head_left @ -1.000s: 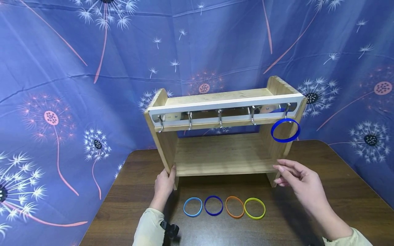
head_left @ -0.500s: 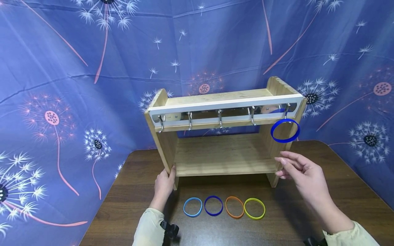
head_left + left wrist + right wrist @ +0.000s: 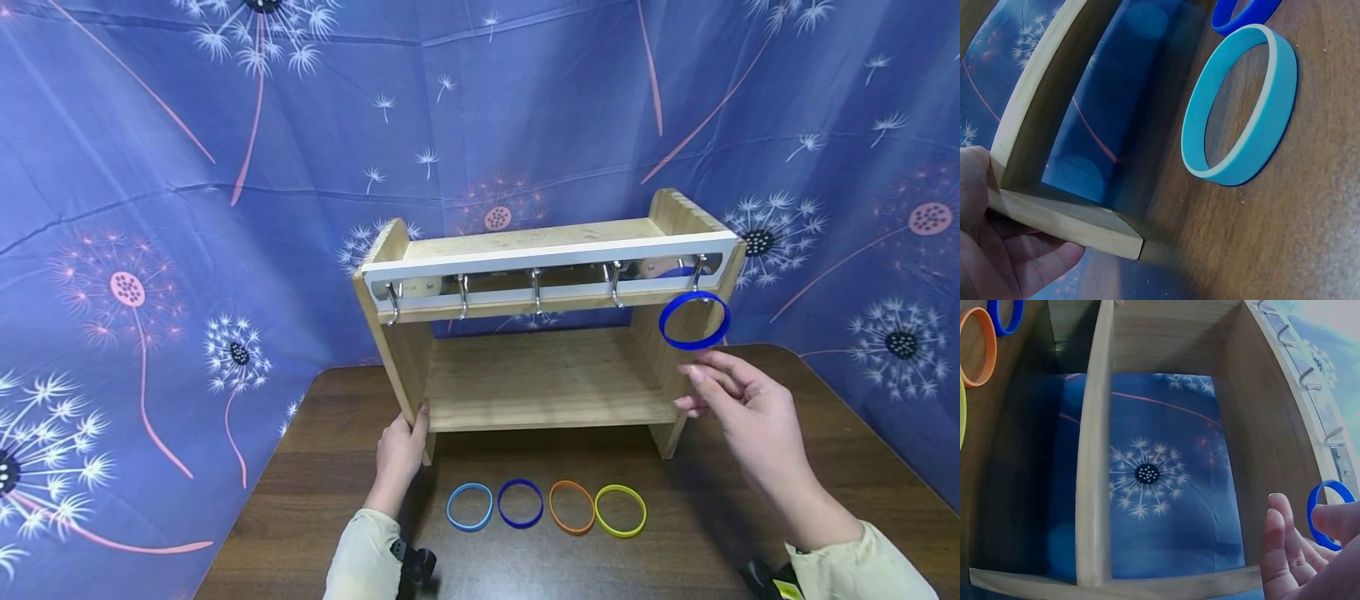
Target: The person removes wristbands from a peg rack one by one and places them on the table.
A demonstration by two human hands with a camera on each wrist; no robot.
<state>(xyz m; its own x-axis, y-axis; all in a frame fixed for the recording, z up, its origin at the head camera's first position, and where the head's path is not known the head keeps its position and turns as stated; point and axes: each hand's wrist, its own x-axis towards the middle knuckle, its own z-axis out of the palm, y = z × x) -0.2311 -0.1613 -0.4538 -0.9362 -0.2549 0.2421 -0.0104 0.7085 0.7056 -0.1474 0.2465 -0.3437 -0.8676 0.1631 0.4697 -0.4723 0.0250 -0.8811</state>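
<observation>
My left hand (image 3: 401, 450) grips the lower left side panel of the wooden shelf (image 3: 547, 375), thumb in front and fingers behind. A blue silicone wristband (image 3: 695, 343) hangs from the rightmost metal hook (image 3: 698, 271). Just below it is my right hand (image 3: 757, 417), fingers loosely bent and holding nothing. In the right wrist view, the thumb overlaps the hanging blue wristband (image 3: 1311, 519); contact cannot be made out. On the table in front of the shelf lie a light blue wristband (image 3: 470, 528), a dark blue wristband (image 3: 521, 525), an orange wristband (image 3: 572, 531) and a yellow wristband (image 3: 621, 533).
Several hooks line the white rail (image 3: 547, 252) along the shelf's upper front; only the rightmost bears a band. The shelf stands on a brown wooden table (image 3: 300, 500). A blue dandelion-print cloth (image 3: 300, 125) hangs close behind and at both sides.
My right hand has risen from beside the shelf's lower right corner to just under the hanging blue wristband. The left hand, the shelf and the bands on the table stay where they were.
</observation>
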